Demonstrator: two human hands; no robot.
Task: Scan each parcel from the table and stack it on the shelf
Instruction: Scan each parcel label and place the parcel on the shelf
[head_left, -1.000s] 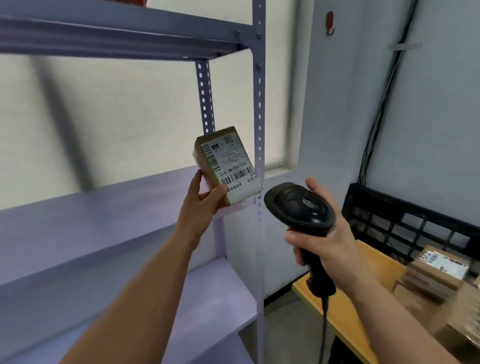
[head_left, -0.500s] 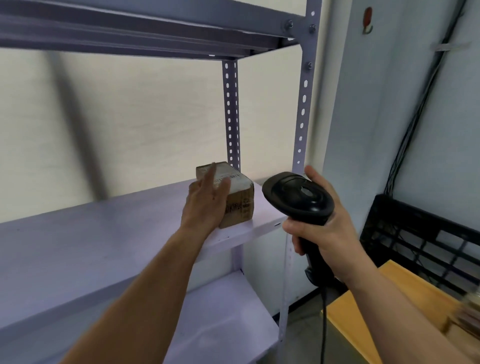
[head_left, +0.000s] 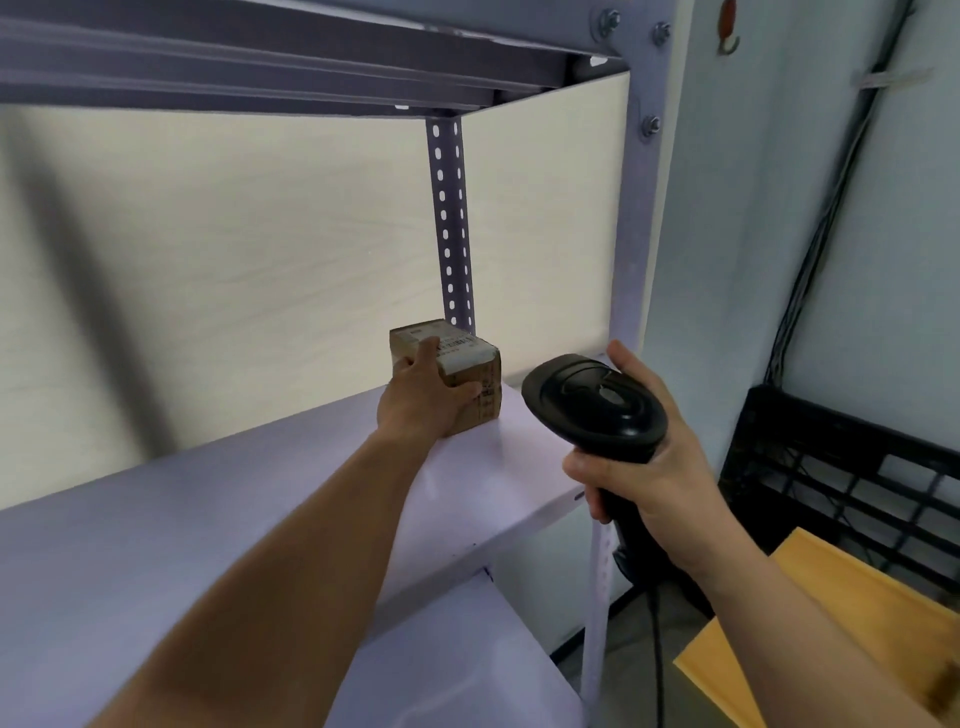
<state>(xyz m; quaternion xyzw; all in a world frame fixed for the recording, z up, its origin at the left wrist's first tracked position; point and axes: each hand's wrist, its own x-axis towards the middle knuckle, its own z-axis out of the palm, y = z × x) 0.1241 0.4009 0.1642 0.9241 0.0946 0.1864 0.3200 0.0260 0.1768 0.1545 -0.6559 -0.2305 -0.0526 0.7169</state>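
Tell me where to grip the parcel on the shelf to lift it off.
Grip the parcel across its narrow width, coming from the open front of the shelf. It is a small box lying flat, label up, close to the rear post, so the back is blocked. The left hand holds it that way; the right hand holds the scanner.

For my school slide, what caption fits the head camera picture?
Left hand grips a small parcel on the shelf while right hand holds a black scanner.
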